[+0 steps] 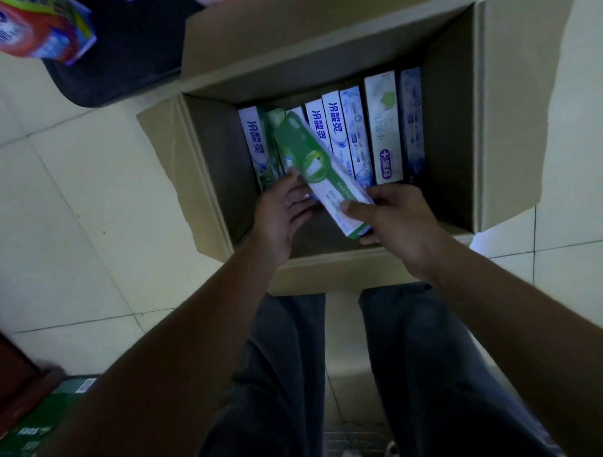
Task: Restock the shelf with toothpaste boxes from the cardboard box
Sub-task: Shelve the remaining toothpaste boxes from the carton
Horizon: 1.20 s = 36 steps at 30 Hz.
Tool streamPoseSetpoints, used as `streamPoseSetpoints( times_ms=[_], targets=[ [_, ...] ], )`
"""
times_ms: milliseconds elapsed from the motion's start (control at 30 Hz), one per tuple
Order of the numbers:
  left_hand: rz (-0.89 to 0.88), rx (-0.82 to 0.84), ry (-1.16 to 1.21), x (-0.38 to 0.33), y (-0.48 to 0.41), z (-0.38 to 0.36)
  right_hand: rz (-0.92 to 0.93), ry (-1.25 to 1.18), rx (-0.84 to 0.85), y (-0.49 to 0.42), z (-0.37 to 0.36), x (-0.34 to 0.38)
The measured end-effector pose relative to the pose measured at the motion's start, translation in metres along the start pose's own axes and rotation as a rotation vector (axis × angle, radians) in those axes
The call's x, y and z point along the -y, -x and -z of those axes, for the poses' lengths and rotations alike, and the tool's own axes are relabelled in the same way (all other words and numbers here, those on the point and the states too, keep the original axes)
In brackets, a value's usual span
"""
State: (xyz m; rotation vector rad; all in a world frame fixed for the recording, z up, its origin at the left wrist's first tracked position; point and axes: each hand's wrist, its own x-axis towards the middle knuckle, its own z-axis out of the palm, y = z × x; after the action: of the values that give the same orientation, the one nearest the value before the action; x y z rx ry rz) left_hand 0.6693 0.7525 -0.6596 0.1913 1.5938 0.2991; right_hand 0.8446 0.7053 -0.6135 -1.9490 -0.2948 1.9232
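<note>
Right hand (392, 221) grips green toothpaste box (320, 169) over cardboard box (450, 127)

View: one wide-angle camera worn on the person's head, above the cardboard box (443, 120).
Direction: almost straight down into the box's open top, which fills the upper middle of the frame.
Closeness: near enough to read large print on the toothpaste boxes (382, 129) standing inside the cardboard box.
Centre: left hand (282, 215) and right hand (399, 221) meet just inside the cardboard box's near wall, the right gripping a green toothpaste box (311, 152).
Foreground: the wearer's legs (281, 365) run from that near wall to the bottom edge.
Margins: tiled floor (87, 201) on both sides of the cardboard box.
</note>
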Motion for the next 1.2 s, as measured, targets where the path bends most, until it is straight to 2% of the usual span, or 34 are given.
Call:
streamPoseSetpoints(
  times_ms=[100,133,233,300,467,567,733,833,933,1033,1200],
  targets=[
    [-0.102,-0.429,-0.395,0.002,-0.029,0.001,0.021,-0.008,-0.124,-0.003,0.01,-0.003],
    [-0.095,-0.518,-0.529,0.005,-0.039,0.001,0.026,-0.022,-0.147,-0.002,0.015,-0.004],
    [-0.102,-0.564,-0.813,0.017,-0.066,-0.007,0.059,-0.038,-0.174,-0.001,0.027,-0.009],
    [-0.114,-0.595,-0.858,0.021,-0.085,-0.018,0.063,-0.039,-0.172,-0.001,0.033,-0.011],
    [-0.048,-0.853,-0.808,0.024,-0.116,-0.035,0.039,-0.064,-0.167,-0.003,0.042,-0.016],
    [-0.053,-0.894,-0.87,0.029,-0.126,-0.033,0.009,-0.117,-0.149,-0.005,0.044,-0.016],
    [-0.161,-0.741,-0.83,0.027,-0.1,-0.02,-0.061,-0.195,-0.141,0.005,0.046,-0.004],
    [-0.277,-0.639,-0.785,0.011,-0.04,0.005,-0.076,-0.279,-0.151,0.036,0.044,0.017],
    [-0.307,-0.521,-0.774,-0.009,0.036,0.027,-0.025,-0.248,-0.173,0.076,0.048,0.045],
    [-0.337,-0.315,-0.556,-0.037,0.126,0.036,0.052,-0.177,-0.168,0.132,0.056,0.082],
    [-0.22,-0.196,0.02,-0.092,0.279,0.034,0.147,-0.124,-0.003,0.249,0.073,0.158]
  ],
)
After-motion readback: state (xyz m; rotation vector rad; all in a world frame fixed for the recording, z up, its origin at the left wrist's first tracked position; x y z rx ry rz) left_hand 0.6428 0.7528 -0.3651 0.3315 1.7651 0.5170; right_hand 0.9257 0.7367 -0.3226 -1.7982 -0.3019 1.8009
